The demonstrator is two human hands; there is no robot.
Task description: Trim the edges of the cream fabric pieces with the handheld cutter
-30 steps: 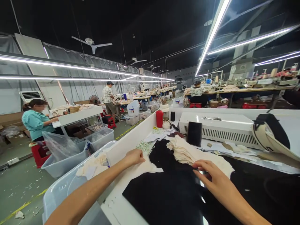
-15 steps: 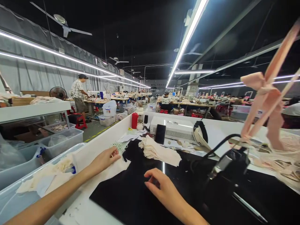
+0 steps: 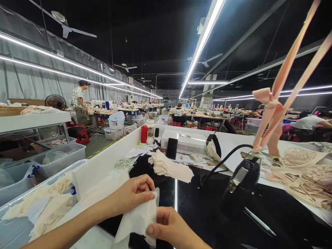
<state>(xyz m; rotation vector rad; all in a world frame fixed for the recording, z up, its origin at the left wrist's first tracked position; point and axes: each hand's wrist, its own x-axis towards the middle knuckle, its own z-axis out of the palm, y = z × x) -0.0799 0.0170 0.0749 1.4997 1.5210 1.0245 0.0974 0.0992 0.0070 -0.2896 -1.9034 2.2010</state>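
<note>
A cream fabric piece (image 3: 138, 219) hangs between both hands above the black work surface (image 3: 197, 211). My left hand (image 3: 132, 195) pinches its upper edge between thumb and fingers. Lower down on the right edge, my right hand (image 3: 169, 224) has closed on the same fabric piece, thumb on top. Beyond the hands lies a stack of cream fabric pieces (image 3: 171, 167). To the left, more pale fabric (image 3: 109, 183) rests along the table's side.
A black machine with a metal clip (image 3: 240, 178) stands right, with pink straps (image 3: 269, 117) tied above it. A pen (image 3: 260, 221) lies nearby. Behind are a phone (image 3: 172, 148), a white box (image 3: 188, 140) and a red container (image 3: 144, 134). A blue-tinted bin (image 3: 15, 228) sits left.
My left hand has come right and nearer with a fabric piece in its fingers. My right hand has moved slightly down and closed on that piece too. The view has shifted slightly right.
</note>
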